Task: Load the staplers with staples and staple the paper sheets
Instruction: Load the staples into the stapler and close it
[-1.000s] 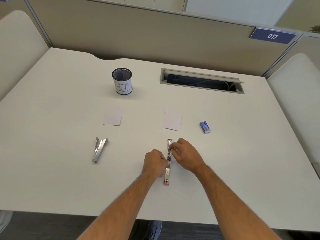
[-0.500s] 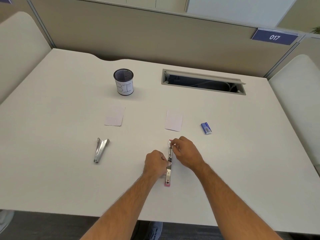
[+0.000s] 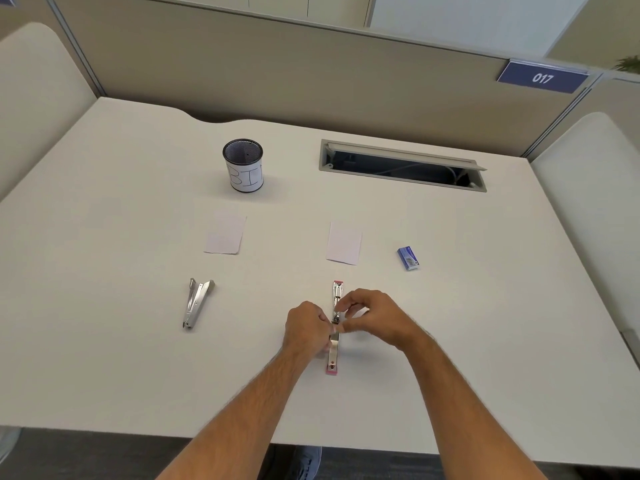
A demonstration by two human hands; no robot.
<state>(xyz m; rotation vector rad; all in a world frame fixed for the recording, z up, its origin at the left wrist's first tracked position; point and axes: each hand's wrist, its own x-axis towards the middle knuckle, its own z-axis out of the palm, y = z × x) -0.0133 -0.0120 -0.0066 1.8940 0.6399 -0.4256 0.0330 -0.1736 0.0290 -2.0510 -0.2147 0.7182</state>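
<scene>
Pink-based stapler [image 3: 335,327] lies opened flat near the desk's [image 3: 104,341] front edge, left hand [image 3: 306,329] pinching its middle, right hand [image 3: 372,318] fingertips pinching at the magazine; staple strip could jam if seated crooked.

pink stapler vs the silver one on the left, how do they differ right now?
The pink stapler lies folded out flat in one long line, pink showing at both ends; the silver stapler is all metal and only partly open, in a narrow V. Both hands work on the pink stapler, the left hand holding its side and the right hand pinching at its middle; the silver stapler lies untouched. Both rest on the desk, each below a paper sheet.
</scene>
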